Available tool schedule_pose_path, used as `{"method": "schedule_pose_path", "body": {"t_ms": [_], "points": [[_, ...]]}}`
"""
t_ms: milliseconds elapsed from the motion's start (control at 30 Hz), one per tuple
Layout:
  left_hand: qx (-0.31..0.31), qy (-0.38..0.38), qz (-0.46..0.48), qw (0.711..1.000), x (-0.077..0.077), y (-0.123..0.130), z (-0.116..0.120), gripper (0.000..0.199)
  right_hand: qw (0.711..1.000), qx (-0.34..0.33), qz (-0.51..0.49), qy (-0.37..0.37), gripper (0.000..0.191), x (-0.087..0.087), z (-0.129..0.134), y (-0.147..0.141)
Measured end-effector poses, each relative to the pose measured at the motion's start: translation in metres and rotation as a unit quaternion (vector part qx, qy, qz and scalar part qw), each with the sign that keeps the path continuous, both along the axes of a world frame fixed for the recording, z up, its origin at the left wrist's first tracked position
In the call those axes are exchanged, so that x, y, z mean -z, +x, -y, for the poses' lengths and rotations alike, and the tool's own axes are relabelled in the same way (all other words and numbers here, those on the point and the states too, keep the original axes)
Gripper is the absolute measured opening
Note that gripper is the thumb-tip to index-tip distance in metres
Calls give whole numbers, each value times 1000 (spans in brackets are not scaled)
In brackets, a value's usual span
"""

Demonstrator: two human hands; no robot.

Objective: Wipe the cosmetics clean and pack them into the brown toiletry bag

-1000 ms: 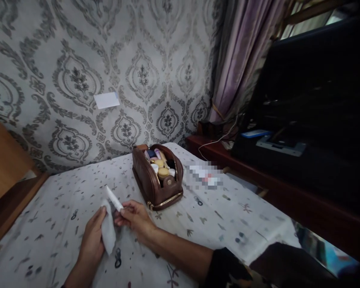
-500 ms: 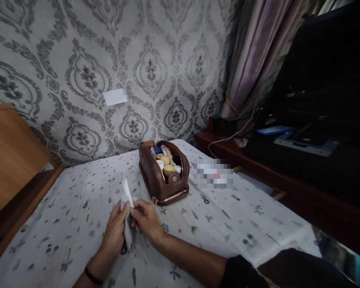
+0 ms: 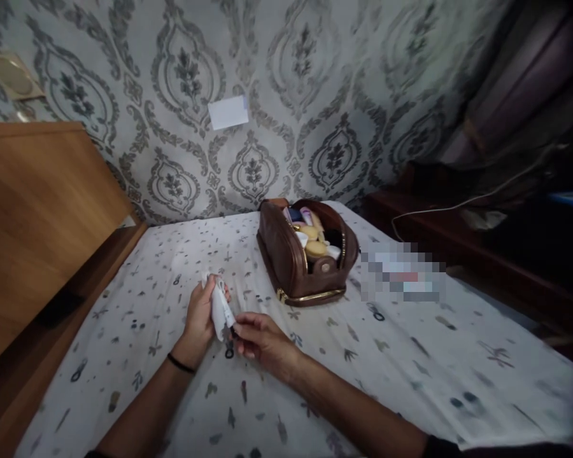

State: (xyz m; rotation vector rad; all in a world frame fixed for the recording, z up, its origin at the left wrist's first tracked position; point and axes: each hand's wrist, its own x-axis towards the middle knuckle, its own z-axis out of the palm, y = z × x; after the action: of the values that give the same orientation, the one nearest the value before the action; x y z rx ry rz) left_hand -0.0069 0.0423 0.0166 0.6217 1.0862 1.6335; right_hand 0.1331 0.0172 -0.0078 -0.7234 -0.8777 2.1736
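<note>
My left hand (image 3: 200, 313) is closed around a crumpled white cloth or tissue (image 3: 217, 313), together with a slim white tube (image 3: 228, 313) lying against it. At the tube's lower end, which looks dark, the fingertips of my right hand (image 3: 266, 343) are pinched. Both hands are above the patterned white sheet (image 3: 172, 401). Beyond them to the right stands a brown leather toiletry bag (image 3: 281, 261), unzipped at the top. Yellow-lidded jars (image 3: 317, 248), white lids and a few tubes show inside it.
A blurred-out item (image 3: 403, 273) lies right of the bag. A wooden headboard-like panel (image 3: 38, 210) rises at the left, and patterned wallpaper (image 3: 253, 168) backs the sheet. Along the right, a thin white cable (image 3: 439, 208) runs over dark furniture (image 3: 386, 197).
The view has swung left. My right hand has moved down to the tube's lower end, and the tube now slants down toward it instead of sticking up from the cloth.
</note>
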Motion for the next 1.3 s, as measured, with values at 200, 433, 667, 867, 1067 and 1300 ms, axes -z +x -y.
{"method": "schedule_pose_path", "body": {"t_ms": [200,433,667,867,1067,1300], "points": [[-54,-49,6,997,6,-1,-4,54,998,47,38,19,50,-3,4,0],[0,-95,123,988,-2,2,-2,43,997,69,13,9,47,-6,-1,5],[149,-38,74,985,3,16,12,53,995,96,-32,-23,48,-3,-9,7],[189,-39,28,981,5,18,15,45,992,102,-51,-58,46,-8,-13,11],[188,-61,19,980,7,18,13,41,994,95,-26,-38,45,-4,-11,7],[131,-55,9,990,11,18,12,49,996,85,39,1,38,0,-7,4]]}}
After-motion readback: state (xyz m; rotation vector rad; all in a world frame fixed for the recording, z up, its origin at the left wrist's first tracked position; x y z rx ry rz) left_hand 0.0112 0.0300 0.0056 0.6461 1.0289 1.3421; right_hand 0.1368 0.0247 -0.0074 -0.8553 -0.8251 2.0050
